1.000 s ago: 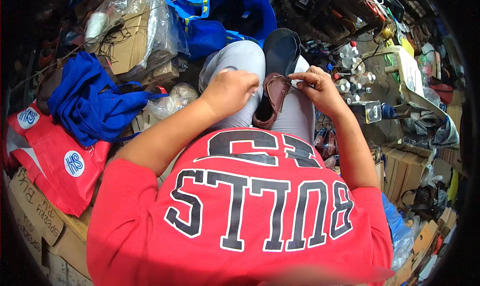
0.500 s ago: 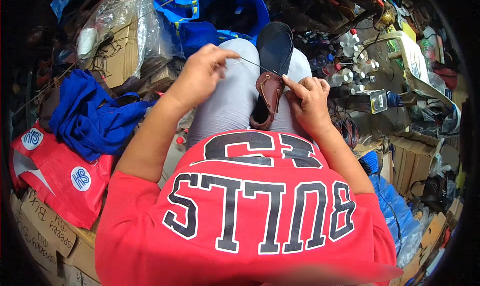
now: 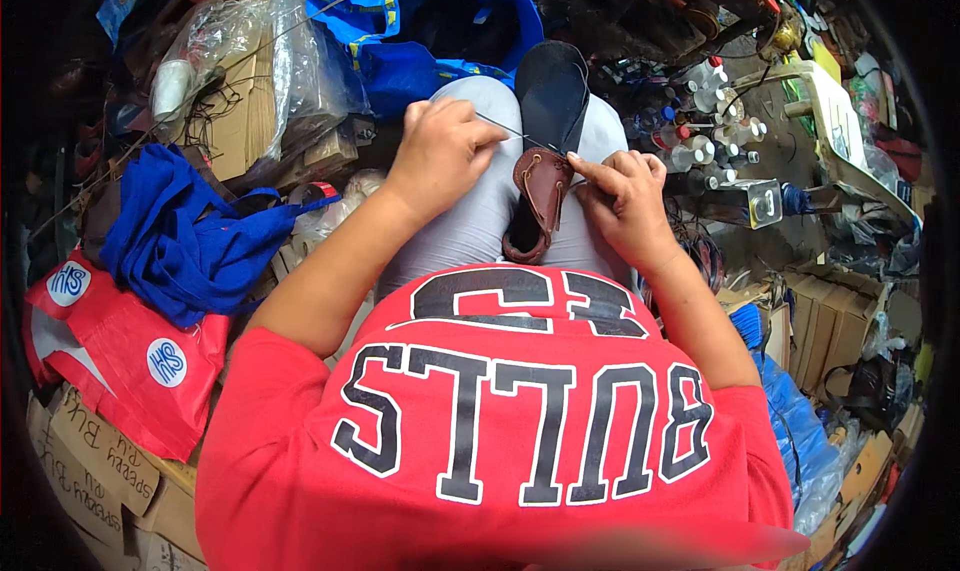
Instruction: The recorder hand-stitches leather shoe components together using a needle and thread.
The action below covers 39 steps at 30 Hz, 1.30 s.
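Observation:
A brown leather sandal with a black sole lies sole-up between my knees on my grey trousers. My left hand is closed on a thin needle or thread that runs across to the sandal's brown strap. My right hand pinches the edge of that strap with thumb and forefinger, steadying the sandal. Both hands sit close together over my lap, above my red shirt.
A blue bag lies ahead of my knees. Cardboard boxes, a blue cloth and a red bag fill the left. Small bottles, tools and clutter crowd the right, with blue plastic near my right elbow.
My left hand pulled away to the upper left with the thread, then came back toward the sandal. My right hand has stayed on the strap throughout.

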### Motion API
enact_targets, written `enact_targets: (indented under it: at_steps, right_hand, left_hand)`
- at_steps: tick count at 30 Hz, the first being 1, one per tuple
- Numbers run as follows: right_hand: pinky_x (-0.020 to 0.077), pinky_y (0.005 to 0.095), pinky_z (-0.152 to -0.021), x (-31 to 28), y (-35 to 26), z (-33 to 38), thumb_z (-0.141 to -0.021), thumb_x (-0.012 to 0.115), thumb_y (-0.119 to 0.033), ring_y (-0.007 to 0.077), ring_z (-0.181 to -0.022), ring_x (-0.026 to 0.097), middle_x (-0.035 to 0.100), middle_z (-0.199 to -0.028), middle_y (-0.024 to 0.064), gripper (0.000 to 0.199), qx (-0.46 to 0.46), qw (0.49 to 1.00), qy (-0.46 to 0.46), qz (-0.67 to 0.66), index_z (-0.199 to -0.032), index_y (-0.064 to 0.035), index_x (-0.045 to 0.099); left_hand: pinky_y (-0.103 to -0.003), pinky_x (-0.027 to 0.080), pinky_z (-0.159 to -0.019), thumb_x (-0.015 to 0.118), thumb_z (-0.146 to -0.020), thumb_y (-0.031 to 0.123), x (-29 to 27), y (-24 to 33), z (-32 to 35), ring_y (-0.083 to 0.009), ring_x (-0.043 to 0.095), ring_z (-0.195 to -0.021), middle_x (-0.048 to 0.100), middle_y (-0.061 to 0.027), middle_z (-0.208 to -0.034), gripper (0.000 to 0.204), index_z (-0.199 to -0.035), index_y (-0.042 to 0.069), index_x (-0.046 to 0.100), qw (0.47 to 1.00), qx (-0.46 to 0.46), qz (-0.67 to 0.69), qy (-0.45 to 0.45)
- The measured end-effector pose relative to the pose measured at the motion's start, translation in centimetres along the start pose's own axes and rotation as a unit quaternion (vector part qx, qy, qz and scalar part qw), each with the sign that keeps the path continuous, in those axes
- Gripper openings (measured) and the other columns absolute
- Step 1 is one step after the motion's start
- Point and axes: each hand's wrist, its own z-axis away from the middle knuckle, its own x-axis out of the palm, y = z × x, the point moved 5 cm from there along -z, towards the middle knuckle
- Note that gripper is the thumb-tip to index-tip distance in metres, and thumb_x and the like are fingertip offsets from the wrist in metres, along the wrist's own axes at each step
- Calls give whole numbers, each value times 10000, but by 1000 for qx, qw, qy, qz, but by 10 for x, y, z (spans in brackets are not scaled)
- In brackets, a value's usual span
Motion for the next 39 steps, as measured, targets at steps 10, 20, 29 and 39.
enact_targets:
  at_steps: [10, 20, 29, 39]
  right_hand:
    - [304, 345, -883, 1, 43, -26, -707, 545, 43, 191, -865, 500, 557, -782, -14, 456, 48, 976, -155, -147, -1021, -240, 716]
    - [345, 329, -872, 4, 45, -31, -682, 529, 62, 179, -850, 503, 563, -761, -17, 465, 43, 974, -159, -158, -990, -222, 731]
    - [406, 292, -821, 8, 47, -29, -667, 563, 60, 168, -799, 501, 575, -727, -6, 443, 54, 963, -149, -218, -987, -187, 744]
    - [376, 303, -795, 6, 39, -24, -722, 646, -21, 163, -763, 526, 603, -732, -5, 302, 37, 979, -104, -171, -952, -187, 751]
  left_hand:
    - [-341, 350, -716, 692, -741, 83, 29, -6, -23, -205, 459, -759, 460, -16, -691, 212, -894, 218, 748, 983, 16, 167, -76]
    - [-341, 361, -711, 684, -742, 67, 32, -6, -23, -208, 474, -754, 475, -23, -697, 219, -901, 204, 745, 982, 14, 160, -100]
    - [-336, 390, -673, 704, -722, 72, 44, -8, -29, -205, 502, -737, 524, -41, -693, 154, -843, 157, 743, 972, 29, 193, -132]
    - [-365, 365, -781, 682, -690, 63, 38, -7, -20, -219, 515, -813, 523, -30, -741, 255, -905, 186, 743, 979, 37, 158, -121]
